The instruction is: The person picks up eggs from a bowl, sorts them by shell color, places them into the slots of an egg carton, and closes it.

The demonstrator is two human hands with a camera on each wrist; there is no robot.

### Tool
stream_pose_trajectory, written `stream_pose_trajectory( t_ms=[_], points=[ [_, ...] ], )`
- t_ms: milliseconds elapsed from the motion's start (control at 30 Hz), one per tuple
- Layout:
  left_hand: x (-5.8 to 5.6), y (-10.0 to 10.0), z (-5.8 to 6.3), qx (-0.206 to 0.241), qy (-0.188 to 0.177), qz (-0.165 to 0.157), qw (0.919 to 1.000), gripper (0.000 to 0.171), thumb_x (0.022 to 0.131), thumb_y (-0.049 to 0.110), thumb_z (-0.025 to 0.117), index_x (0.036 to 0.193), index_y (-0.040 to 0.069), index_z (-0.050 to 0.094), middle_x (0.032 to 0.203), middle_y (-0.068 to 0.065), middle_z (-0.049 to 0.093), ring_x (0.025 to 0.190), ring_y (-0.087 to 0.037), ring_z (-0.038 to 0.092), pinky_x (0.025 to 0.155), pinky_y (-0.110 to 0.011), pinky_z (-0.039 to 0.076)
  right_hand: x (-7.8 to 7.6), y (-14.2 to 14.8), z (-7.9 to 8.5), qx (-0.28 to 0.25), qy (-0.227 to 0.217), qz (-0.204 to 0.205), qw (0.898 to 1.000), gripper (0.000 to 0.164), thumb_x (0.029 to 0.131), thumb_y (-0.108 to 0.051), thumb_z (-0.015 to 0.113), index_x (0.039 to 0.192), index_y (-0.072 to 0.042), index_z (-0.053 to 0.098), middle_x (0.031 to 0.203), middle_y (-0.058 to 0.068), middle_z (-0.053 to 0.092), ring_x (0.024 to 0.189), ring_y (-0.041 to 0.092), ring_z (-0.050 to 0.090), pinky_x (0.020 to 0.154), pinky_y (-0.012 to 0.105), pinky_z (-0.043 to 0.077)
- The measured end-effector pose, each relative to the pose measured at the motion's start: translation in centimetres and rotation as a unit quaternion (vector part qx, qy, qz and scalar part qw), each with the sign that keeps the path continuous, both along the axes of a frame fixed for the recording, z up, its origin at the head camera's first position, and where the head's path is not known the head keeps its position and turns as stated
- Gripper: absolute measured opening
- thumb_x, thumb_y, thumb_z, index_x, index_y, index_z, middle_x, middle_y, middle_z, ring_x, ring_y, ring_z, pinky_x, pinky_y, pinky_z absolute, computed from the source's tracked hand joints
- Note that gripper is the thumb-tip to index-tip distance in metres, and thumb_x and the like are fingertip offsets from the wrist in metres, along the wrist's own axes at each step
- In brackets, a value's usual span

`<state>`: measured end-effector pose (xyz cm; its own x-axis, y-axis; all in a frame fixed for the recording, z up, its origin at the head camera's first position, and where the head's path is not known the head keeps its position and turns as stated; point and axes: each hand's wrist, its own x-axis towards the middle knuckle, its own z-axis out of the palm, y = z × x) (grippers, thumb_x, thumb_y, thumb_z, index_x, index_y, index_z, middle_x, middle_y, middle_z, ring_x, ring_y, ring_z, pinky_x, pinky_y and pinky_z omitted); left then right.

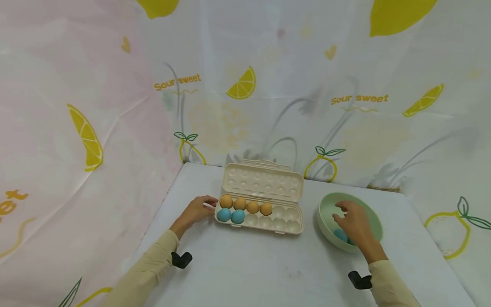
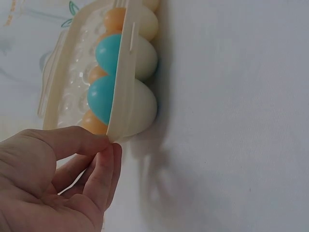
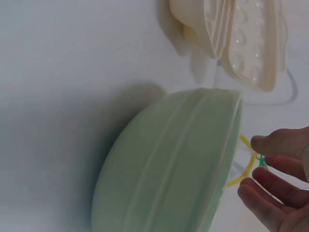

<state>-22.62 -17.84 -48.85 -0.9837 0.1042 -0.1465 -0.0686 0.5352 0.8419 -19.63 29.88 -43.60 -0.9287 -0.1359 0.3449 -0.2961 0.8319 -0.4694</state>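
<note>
Lemon-printed backdrop [image 1: 276, 55] carries "Sour sweet" twice across the upper half of the frame, a cropped "et" at far left, behind a white table [image 1: 245, 268]. At centre, an open egg carton [image 1: 278, 224] holds four orange eggs [image 1: 240, 204] and two blue eggs [image 1: 238, 216]; the person's left hand [image 1: 197, 211] pinches its left end. At lower right, the right hand [image 1: 352, 219], thumb and fingers apart, hovers empty above a green bowl [image 1: 326, 226] containing a blue egg [image 1: 340, 235].

On the white table [image 1: 268, 264], an open egg carton [image 1: 263, 183] is placed; to its right, a green bowl [image 1: 329, 213] is set down separately.
</note>
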Motion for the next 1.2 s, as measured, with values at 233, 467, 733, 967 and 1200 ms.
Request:
stream_pose_trajectory(
  t_ms=[233,467,733,967,1200],
  points=[
    [-0.1,-0.4,-0.1,-0.004,-0.004,-0.001,1.0000,0.037,0.087,0.000,0.066,0.124,-0.001,0.062,0.112,-0.014,0.065,0.097,-0.025,0.064,0.079,-0.038,0.052,0.8,1.8,-0.4,0.041,-0.056,-0.011,0.998,0.034,0.074,-0.001,0.077,0.101,0.016,0.065,0.099,0.032,0.065,0.085,0.046,0.063,0.071,0.054,0.052],
    [-0.2,-0.4,-0.4,-0.009,-0.014,0.007,0.9998,0.038,0.087,0.001,0.066,0.124,0.000,0.063,0.112,-0.011,0.065,0.095,-0.023,0.063,0.077,-0.035,0.052,1.2,3.0,-0.2,0.082,-0.154,-0.018,0.984,0.041,0.076,-0.006,0.077,0.103,0.020,0.062,0.100,0.036,0.063,0.092,0.050,0.061,0.074,0.054,0.052],
    [-0.4,-0.4,-0.4,-0.007,-0.020,0.009,0.9997,0.038,0.087,0.001,0.065,0.125,0.001,0.062,0.115,-0.012,0.064,0.096,-0.022,0.063,0.079,-0.036,0.052,0.9,3.8,0.0,0.097,-0.190,-0.034,0.976,0.038,0.078,-0.006,0.067,0.103,0.022,0.060,0.100,0.038,0.062,0.093,0.053,0.059,0.077,0.056,0.050],
    [-0.2,-0.1,-0.3,-0.013,-0.006,0.004,0.9999,0.036,0.086,-0.001,0.066,0.122,0.000,0.064,0.112,-0.012,0.065,0.094,-0.023,0.064,0.076,-0.035,0.052,0.8,5.0,-1.4,0.107,-0.184,-0.038,0.976,0.034,0.073,0.000,0.065,0.098,0.023,0.061,0.097,0.037,0.062,0.094,0.055,0.058,0.079,0.058,0.049],
    [-0.1,0.3,0.1,-0.014,-0.006,0.003,0.9999,0.036,0.086,-0.001,0.066,0.122,0.000,0.064,0.113,-0.012,0.065,0.095,-0.023,0.063,0.077,-0.035,0.052,0.7,5.5,-2.2,0.100,-0.199,-0.058,0.973,0.038,0.070,-0.003,0.064,0.100,0.019,0.061,0.099,0.036,0.062,0.089,0.053,0.059,0.075,0.056,0.049]
  ],
)
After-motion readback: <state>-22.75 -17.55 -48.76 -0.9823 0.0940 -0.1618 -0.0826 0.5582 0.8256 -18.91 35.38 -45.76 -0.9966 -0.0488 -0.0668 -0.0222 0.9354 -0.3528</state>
